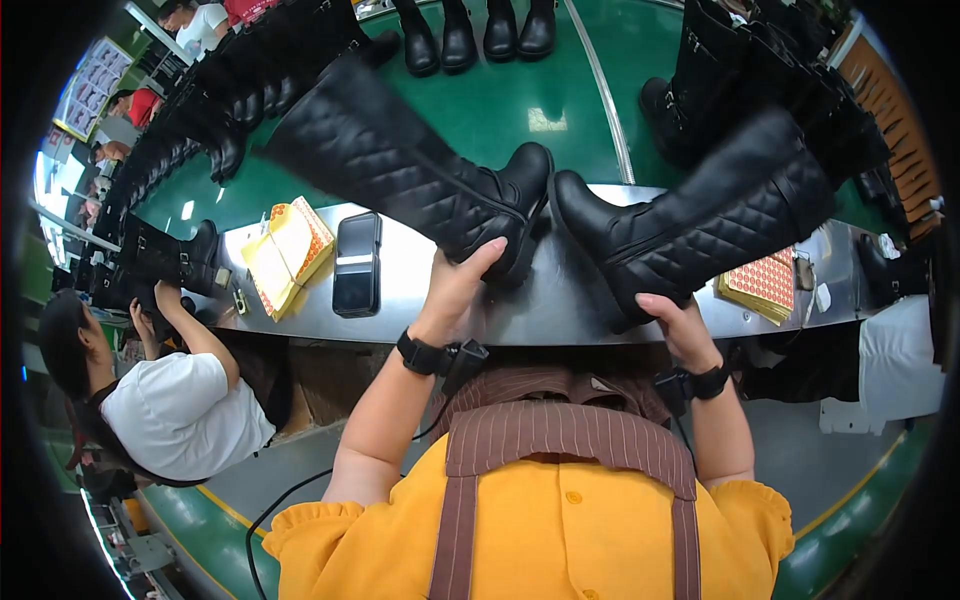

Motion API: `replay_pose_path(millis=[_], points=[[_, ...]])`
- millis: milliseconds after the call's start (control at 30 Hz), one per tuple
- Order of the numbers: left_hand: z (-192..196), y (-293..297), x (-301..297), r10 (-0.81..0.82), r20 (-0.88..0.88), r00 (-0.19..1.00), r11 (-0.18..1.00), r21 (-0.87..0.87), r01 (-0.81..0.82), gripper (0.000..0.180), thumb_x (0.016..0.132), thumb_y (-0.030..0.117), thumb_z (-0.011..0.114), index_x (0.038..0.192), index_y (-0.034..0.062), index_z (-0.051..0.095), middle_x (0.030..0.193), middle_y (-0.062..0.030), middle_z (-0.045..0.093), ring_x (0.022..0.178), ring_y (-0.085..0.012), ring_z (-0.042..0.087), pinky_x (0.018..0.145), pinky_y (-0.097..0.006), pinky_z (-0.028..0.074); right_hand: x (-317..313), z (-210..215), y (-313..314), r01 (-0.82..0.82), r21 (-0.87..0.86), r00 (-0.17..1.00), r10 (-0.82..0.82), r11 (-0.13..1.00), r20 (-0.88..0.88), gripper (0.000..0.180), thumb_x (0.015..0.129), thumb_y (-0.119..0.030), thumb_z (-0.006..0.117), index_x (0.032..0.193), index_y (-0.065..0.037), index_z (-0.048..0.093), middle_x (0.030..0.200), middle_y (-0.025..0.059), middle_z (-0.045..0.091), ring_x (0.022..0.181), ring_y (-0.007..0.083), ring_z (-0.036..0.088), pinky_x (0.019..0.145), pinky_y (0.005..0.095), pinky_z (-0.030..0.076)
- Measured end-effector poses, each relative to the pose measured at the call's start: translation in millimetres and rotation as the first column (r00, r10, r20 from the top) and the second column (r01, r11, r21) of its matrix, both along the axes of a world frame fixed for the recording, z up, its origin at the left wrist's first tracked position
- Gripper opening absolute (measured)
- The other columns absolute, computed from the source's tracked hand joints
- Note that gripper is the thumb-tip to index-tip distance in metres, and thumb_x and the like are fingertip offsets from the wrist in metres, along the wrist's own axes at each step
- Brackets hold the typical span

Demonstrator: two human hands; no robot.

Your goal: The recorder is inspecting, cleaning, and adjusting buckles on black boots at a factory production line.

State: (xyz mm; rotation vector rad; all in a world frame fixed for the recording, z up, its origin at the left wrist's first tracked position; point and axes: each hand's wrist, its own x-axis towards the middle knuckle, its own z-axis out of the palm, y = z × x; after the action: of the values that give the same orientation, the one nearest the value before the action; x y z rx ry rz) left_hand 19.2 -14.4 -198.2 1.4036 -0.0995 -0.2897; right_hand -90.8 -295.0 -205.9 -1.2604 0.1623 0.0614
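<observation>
I hold a pair of tall black quilted boots above the metal table edge (520,320), one in each hand. My left hand (462,283) grips the left boot (400,165) round its heel, thumb on the side. That boot's shaft slants up to the far left. In my right hand (685,328) is the right boot (705,215), held near the heel, its shaft slanting up to the right. The two toes point at each other near the middle, almost touching. Most of my fingers are hidden behind the boots. Both wrists carry black bands with small devices.
A black phone (357,265) and yellow sheet stacks with stickers (290,258) lie left; another sticker stack (760,285) lies right. Black boots stand on the green surface (500,115), crowding both sides. At left, a person in white (185,410) handles a boot.
</observation>
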Motion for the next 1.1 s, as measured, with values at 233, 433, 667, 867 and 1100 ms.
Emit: replay_pose_path(millis=[233,433,667,867,1100], points=[[20.2,-17.1,-19.1,0.029,0.028,0.999,0.887,-0.461,-0.013,0.033,0.088,0.006,0.063,0.12,0.0025,0.057,0.114,-0.0057,0.061,0.104,-0.0156,0.059,0.094,-0.032,0.048,25.4,-3.0,43.2,0.06,0.21,0.982,-0.095,0.976,0.16,0.043,0.091,-0.018,0.051,0.128,0.003,0.051,0.126,0.0123,0.058,0.117,0.0233,0.056,0.106,0.0384,0.039],[16.1,-29.0,-19.4,0.013,0.059,0.998,0.899,-0.437,0.014,0.032,0.087,0.007,0.066,0.118,0.0034,0.059,0.113,-0.0042,0.062,0.103,-0.0136,0.058,0.093,-0.031,0.047,40.3,0.7,65.0,0.207,0.117,0.918,-0.234,0.971,0.319,0.034,0.085,-0.007,0.067,0.118,-0.001,0.061,0.112,0.0046,0.062,0.101,0.0146,0.058,0.092,0.0293,0.046],[-0.7,-0.9,3.3,-0.114,0.479,0.871,0.984,-0.066,0.165,0.036,0.087,0.006,0.06,0.123,0.004,0.057,0.111,-0.0039,0.06,0.103,-0.0161,0.058,0.09,-0.032,0.047,26.9,3.4,25.4,-0.094,-0.042,0.956,0.102,0.995,0.275,0.045,0.086,-0.014,0.067,0.127,0.0,0.053,0.123,0.008,0.058,0.113,0.0181,0.054,0.099,0.0308,0.041],[-9.5,-6.9,57.4,-0.521,-0.065,0.851,0.644,-0.685,0.342,0.058,0.096,0.048,0.049,0.137,0.0063,0.044,0.129,-0.0099,0.056,0.115,-0.0211,0.056,0.099,-0.036,0.045,85.2,2.6,12.4,-0.166,0.327,0.982,0.126,0.93,0.138,0.044,0.091,-0.022,0.058,0.13,-0.002,0.051,0.125,0.0089,0.058,0.114,0.0189,0.055,0.099,0.0323,0.042],[-21.6,-14.1,76.2,-0.422,-0.002,0.907,0.643,-0.705,0.298,0.063,0.095,0.05,0.049,0.138,0.0046,0.043,0.133,-0.0108,0.053,0.121,-0.0227,0.052,0.104,-0.038,0.041,142.1,-15.2,26.8,-0.132,0.475,0.99,0.097,0.87,0.098,0.044,0.098,-0.031,0.047,0.133,-0.004,0.048,0.127,0.01,0.058,0.114,0.0198,0.056,0.1,0.034,0.043]])
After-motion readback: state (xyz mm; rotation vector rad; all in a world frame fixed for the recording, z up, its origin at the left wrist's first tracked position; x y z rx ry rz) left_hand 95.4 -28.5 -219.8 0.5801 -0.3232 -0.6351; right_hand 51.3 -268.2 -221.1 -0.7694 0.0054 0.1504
